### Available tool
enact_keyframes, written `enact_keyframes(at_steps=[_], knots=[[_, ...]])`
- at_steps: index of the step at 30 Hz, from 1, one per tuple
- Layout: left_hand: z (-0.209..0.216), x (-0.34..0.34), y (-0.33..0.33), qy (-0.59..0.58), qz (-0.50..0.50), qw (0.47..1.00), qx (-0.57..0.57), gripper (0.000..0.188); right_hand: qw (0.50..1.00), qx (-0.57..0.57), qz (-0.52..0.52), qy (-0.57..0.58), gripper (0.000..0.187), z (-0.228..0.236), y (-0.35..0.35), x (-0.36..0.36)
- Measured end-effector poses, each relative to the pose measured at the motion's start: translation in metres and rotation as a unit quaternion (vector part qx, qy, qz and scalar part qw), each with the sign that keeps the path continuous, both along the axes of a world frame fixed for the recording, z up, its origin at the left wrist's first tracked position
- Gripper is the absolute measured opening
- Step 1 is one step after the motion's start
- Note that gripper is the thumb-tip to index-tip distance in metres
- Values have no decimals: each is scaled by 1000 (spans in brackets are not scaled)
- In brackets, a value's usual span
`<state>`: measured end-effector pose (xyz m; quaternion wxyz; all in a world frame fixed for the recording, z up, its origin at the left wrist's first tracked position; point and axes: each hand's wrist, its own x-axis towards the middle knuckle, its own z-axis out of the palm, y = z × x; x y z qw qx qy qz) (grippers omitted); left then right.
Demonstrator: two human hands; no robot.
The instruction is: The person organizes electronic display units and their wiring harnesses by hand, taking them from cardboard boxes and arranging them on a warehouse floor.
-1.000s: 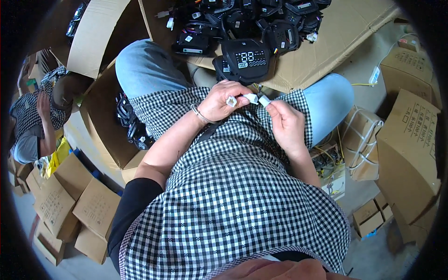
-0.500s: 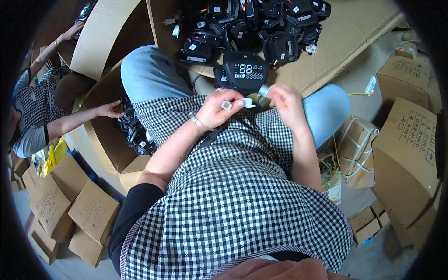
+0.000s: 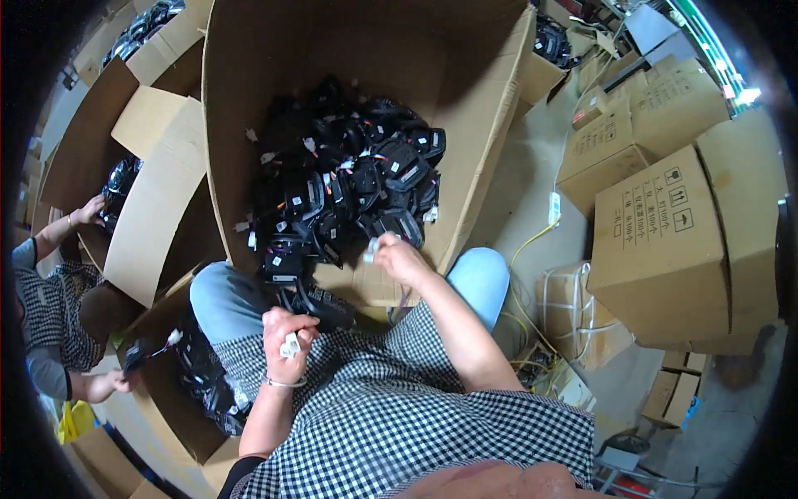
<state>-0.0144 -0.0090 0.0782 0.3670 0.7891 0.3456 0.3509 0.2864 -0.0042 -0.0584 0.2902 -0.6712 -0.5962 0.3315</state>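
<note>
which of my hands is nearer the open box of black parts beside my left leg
Left: your left hand is close by, to the right of the open box; your right hand is farther right, up beside the heap of black units.

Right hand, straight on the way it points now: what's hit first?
Likely the heap of black units in the large open carton, just ahead of the right hand; exact depth unclear.

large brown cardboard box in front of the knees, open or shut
Open: the large brown cardboard box shows its inside walls, and black plastic devices lie heaped inside in plain view.
</note>
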Motion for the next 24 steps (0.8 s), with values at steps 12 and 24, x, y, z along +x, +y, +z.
enact_keyframes(at_steps=[12, 24], knots=[[-42, 46, -23, 59, -79, 995, -33, 42, 996, 79, -1, 51, 12, 60, -92, -100], [-80, 35, -9, -17, -138, 965, -222, 24, 957, -96, -163, 221, 18, 89, -121, -66]])
